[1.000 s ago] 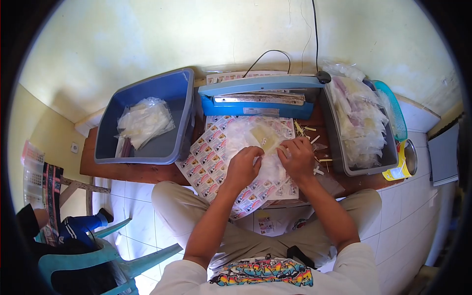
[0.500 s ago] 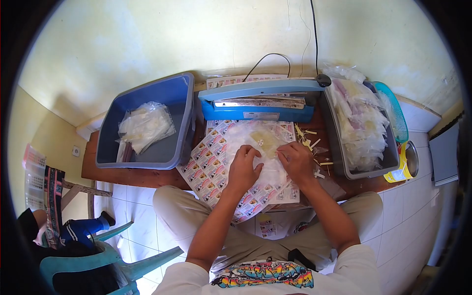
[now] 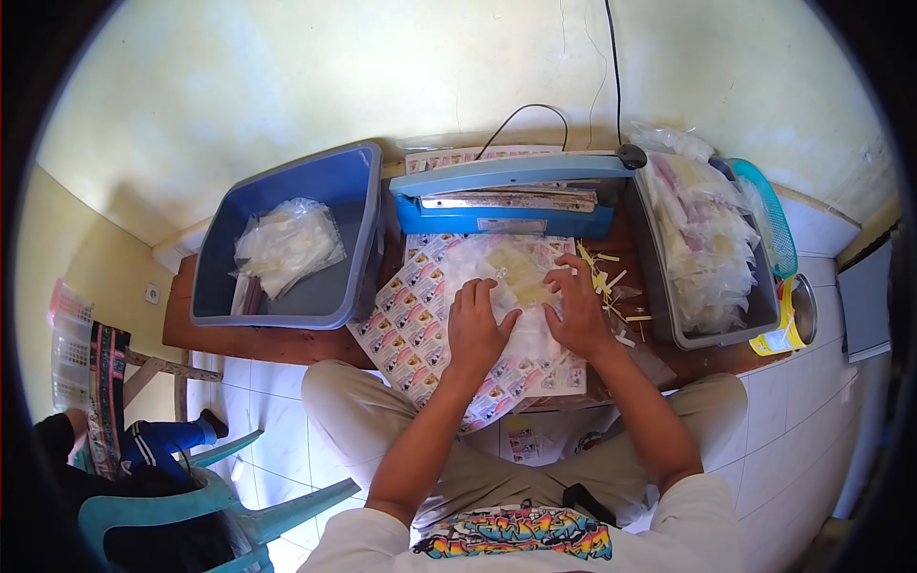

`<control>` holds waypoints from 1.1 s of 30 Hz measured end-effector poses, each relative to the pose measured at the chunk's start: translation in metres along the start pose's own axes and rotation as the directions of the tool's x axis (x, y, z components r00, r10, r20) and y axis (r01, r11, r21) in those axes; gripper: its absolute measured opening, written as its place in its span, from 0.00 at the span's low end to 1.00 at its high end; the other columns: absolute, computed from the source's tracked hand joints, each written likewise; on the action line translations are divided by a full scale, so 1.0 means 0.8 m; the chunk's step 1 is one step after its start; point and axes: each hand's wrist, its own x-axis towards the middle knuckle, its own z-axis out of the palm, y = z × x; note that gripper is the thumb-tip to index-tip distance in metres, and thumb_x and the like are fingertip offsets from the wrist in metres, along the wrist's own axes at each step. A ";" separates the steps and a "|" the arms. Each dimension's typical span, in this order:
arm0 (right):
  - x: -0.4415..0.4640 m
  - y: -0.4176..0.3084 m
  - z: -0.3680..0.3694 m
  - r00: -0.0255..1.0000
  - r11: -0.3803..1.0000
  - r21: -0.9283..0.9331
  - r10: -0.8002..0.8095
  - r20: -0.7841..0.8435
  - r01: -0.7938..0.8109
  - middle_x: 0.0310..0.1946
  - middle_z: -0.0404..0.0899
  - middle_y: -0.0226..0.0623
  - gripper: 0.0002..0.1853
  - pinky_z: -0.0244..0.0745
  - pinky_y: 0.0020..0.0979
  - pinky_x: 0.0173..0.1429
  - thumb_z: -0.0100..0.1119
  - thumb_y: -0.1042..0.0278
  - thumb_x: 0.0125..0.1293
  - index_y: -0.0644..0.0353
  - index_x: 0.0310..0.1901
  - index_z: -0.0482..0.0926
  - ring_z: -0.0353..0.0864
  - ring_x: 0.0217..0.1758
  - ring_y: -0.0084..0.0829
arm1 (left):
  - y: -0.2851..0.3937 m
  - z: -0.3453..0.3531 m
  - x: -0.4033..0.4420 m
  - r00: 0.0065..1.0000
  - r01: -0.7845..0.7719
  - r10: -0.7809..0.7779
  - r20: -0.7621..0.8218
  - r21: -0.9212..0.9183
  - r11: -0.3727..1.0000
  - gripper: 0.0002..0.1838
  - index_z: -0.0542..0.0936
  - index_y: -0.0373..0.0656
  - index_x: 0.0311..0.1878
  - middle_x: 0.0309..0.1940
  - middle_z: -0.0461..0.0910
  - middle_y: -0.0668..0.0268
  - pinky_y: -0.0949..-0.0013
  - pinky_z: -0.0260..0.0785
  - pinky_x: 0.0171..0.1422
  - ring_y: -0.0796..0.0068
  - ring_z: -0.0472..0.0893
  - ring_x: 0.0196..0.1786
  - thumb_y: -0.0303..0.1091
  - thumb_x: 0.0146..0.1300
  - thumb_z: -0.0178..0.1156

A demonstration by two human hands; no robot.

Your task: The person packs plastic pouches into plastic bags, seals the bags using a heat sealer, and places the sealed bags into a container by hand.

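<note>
Clear plastic bags (image 3: 521,334) lie in a pile on printed label sheets (image 3: 406,325), with a pale yellowish packet (image 3: 521,275) on top. My left hand (image 3: 479,329) rests on the left side of the pile, its thumb spread from the fingers. At the right side of the packet, my right hand (image 3: 578,310) has its fingers apart and slightly curled. Neither hand is gripping anything. A blue bag sealer (image 3: 506,222) stands just beyond the sheets.
At the left, a blue-grey tub (image 3: 368,258) holds bags. A grey bin (image 3: 669,286) of filled bags stands right, near a green basket (image 3: 778,229) and yellow can (image 3: 783,329). Yellow strips (image 3: 607,286) lie beside the sheets. Another person's leg (image 3: 162,444) shows lower left.
My fingers, earlier curled close at the packet's near edge, have spread apart. The right hand's fingers have lifted away from the plastic, and the left hand has flattened.
</note>
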 end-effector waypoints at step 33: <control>0.004 0.017 0.018 0.978 0.982 -0.186 0.046 0.204 -0.007 0.67 0.78 0.48 0.36 0.81 0.43 0.68 0.78 0.75 0.56 0.54 0.69 0.82 0.84 0.61 0.49 | -0.016 0.005 0.006 0.996 0.003 -0.012 0.093 0.092 0.996 0.38 0.78 0.43 0.70 0.59 0.81 0.57 0.51 0.73 0.69 0.51 0.81 0.64 0.30 0.54 0.79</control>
